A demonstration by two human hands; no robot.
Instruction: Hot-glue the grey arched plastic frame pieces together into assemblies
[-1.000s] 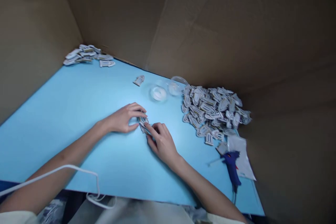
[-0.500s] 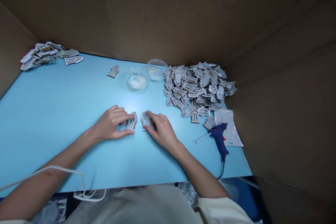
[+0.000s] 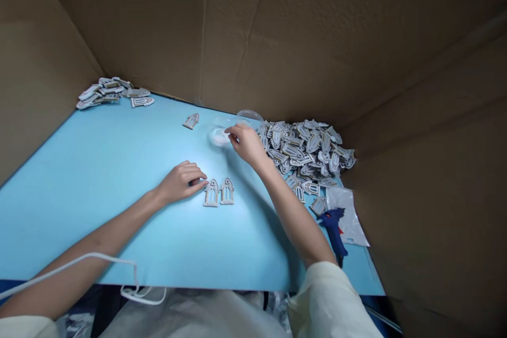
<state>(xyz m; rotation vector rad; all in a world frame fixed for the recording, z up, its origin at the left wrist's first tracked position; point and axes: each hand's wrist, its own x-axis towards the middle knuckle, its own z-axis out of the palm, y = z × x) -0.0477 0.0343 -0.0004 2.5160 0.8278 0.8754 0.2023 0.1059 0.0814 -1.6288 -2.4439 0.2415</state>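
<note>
Probably for easy reach, two frames (image 3: 213,186) lie by your left hand (image 3: 181,182), fingers parted; right hand (image 3: 247,143) fingers, I cannot tell.

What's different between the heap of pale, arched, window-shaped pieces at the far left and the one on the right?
Size: the far-left heap of pale arched pieces is small, while the right-hand heap of pale arched pieces is much bigger.
Place: the left heap sits away from both hands, but the right one lies close to the right forearm.
Both rest on the light-blue tabletop, near brown cardboard walls.
</note>
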